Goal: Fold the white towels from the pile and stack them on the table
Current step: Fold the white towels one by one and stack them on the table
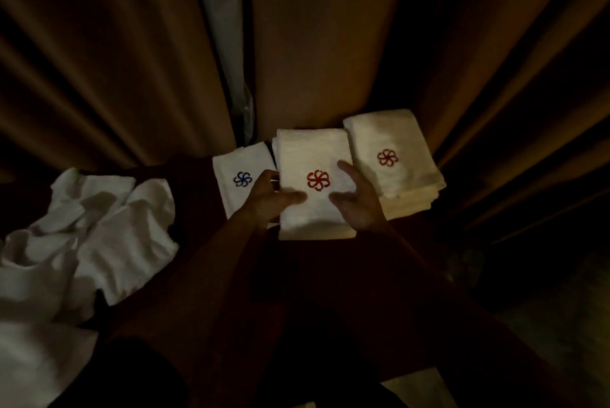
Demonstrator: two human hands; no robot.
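Observation:
A folded white towel with a red flower emblem (307, 157) lies in the middle of the dark table (194, 176). My left hand (267, 196) holds its left edge, thumb on top and fingers at the side. My right hand (358, 199) holds its right edge, index finger stretched along the side and thumb on top. To its left lies a folded towel with a blue emblem (236, 166). To its right stands a stack of folded towels (392, 150) topped by a red emblem. A loose pile of unfolded white towels (82, 242) covers the left of the table.
Brown curtains (330, 44) hang directly behind the table, with a pale gap (224, 28) between them. The scene is dim. Dark floor shows at the lower right beyond the table's edge.

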